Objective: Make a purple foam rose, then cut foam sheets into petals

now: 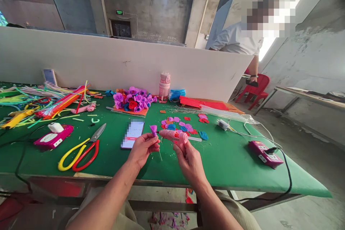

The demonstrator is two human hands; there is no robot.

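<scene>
Between the fingers of my left hand [145,147] is a small purple paper flower [153,129], its thin wire stem [161,155] hanging below. My right hand [191,158] is wrapped round a pink hot glue gun [174,135]. The gun's nozzle points left and reaches the flower's side; whether it touches I cannot tell. A clear glue stick [194,138] pokes out behind the gun. Loose petals [185,126] in purple, red and blue lie just past the gun. Left of my left hand, a phone [133,133] lies face up on the green table [223,161].
Scissors [83,151] with yellow and red handles lie at the left. Beyond are a bunch of finished flowers [133,99], a pink bottle [164,87] and piled pipe cleaners [61,102]. Power strips [265,153] with cords sit on both sides. A person [239,39] stands behind the white partition [107,57].
</scene>
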